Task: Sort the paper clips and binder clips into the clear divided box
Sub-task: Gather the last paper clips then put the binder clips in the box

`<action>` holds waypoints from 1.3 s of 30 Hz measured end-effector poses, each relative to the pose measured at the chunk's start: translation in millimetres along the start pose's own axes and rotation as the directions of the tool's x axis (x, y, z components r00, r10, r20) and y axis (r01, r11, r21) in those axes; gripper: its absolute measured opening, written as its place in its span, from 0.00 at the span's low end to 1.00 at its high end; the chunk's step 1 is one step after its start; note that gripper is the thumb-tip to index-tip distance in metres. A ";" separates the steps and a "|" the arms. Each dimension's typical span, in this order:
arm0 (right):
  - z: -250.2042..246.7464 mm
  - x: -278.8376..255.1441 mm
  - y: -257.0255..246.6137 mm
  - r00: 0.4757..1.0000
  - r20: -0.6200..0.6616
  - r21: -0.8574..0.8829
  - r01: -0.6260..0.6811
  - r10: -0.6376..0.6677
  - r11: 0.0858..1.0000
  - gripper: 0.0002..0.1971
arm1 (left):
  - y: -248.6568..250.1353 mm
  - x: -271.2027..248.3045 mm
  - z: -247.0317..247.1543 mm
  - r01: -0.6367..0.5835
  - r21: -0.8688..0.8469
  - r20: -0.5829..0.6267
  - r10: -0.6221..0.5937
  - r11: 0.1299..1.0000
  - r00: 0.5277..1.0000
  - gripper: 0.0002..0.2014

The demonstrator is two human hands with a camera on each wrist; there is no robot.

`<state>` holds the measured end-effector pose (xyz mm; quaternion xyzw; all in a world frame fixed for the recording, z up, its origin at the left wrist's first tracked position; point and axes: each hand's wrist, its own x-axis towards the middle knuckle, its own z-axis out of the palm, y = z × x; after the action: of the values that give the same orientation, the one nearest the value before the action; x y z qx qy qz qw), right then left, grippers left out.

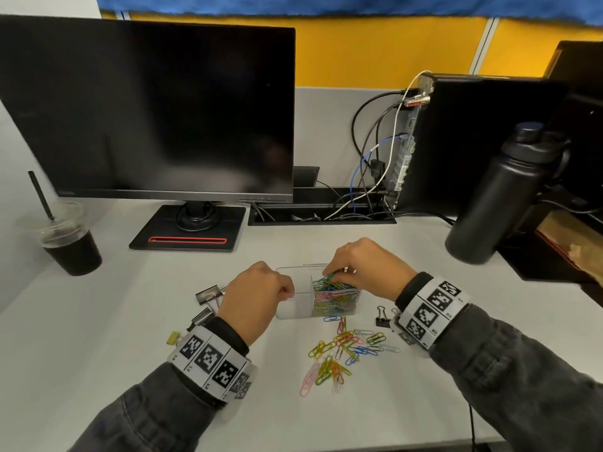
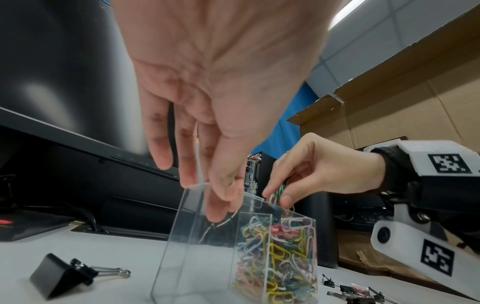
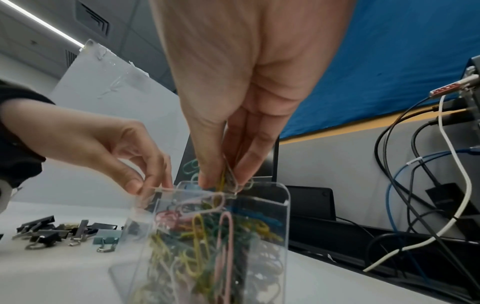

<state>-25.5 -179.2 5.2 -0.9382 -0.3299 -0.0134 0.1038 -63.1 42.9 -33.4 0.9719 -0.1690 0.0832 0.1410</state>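
The right hand is pinching a small bunch of paper clips between thumb and fingers, right at the rim of the clear divided box. The left hand is gripping the box's rim on the other side, its fingers curling over the edge into the other compartment; from above, the knuckles are hiding that grip. Below the right fingers, one compartment is holding a mass of coloured paper clips; the compartment under the left fingers is looking bare, though its floor is hard to make out. Nearer the person, loose paper clips are lying on the tabletop. Binder clips are lying beyond the left hand, partly hidden by the wrist, and another binder clip beside the right wrist.
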 end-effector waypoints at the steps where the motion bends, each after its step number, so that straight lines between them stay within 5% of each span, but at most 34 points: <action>1: 2.5 -1.3 0.4 1.000 0.009 -0.003 -0.006 0.006 1.000 0.12 | 0.0 0.1 0.2 -0.003 0.002 0.004 0.003 1.000 1.000 0.08; 10: -8.4 -32.3 -9.8 0.991 -0.115 0.063 -0.063 0.070 0.996 0.13 | 1.6 0.4 1.7 -0.006 0.021 0.006 0.006 1.000 1.000 0.08; 13: 5.2 -52.9 -28.8 0.997 0.083 0.081 -0.008 0.001 0.997 0.15 | 3.3 -0.8 1.5 -0.012 0.029 -0.009 0.013 0.999 1.000 0.08; 16: 35.1 -64.1 -33.1 0.941 0.338 0.048 -0.033 0.015 0.998 0.33 | 4.3 -2.3 1.2 -0.016 0.020 -0.029 0.016 1.000 0.999 0.07; 18: 48.3 -64.3 -28.7 0.922 0.382 0.001 -0.063 0.058 0.998 0.37 | 4.5 -2.3 1.3 -0.012 0.018 -0.038 0.013 1.000 0.999 0.07; 25: 52.3 -52.8 -23.4 0.949 0.313 -0.039 -0.034 0.045 0.999 0.11 | 5.0 -2.6 2.4 -0.010 0.026 -0.041 0.011 1.000 0.999 0.07; 30: 48.9 -51.7 -18.9 0.949 0.316 0.018 0.001 -0.007 1.000 0.06 | 4.2 -3.5 3.5 -0.030 0.032 -0.063 0.032 0.999 0.998 0.06; 35: 29.4 -47.4 -18.1 0.973 0.220 0.266 0.005 -0.066 0.964 0.02 | 2.4 -3.6 5.9 -0.031 0.029 -0.069 0.033 0.999 0.997 0.06; 39: -8.4 -33.6 -18.4 0.998 -0.023 0.286 0.054 -0.050 0.957 0.03 | 1.6 -3.2 6.7 -0.038 0.031 -0.063 0.040 0.999 0.997 0.06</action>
<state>-62.9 -187.7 13.7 -0.9042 -0.3520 0.0242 0.2406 -65.9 40.4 -40.0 0.9673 -0.1820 0.1190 0.1304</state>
